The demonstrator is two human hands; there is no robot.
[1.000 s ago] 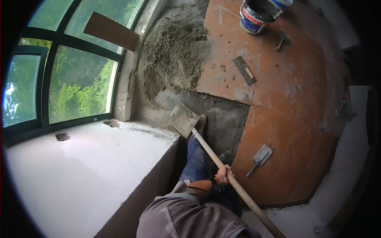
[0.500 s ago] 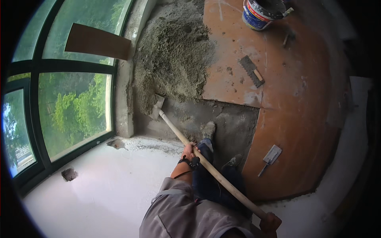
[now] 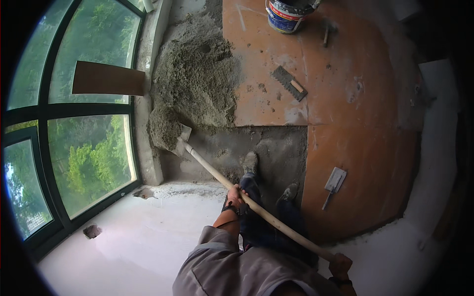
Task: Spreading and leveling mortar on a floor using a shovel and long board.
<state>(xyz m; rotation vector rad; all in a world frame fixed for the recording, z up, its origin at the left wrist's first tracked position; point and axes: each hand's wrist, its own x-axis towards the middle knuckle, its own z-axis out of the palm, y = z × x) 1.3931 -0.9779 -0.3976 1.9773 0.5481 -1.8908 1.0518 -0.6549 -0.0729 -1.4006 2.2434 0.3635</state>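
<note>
Shovel shaft [image 3: 286, 227] in L hand [image 3: 235, 196]; blade [image 3: 185, 133] fwd-left.

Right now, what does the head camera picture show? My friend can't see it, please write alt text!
A person's left hand and right hand grip a long-handled shovel, its blade against a grey, crumbly heap near windows. To the right, a notched trowel, a flat trowel and a bucket sit on orange-brown boards.

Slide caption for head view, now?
Left hand and right hand grip a shovel, blade partly under grey mix.
</note>
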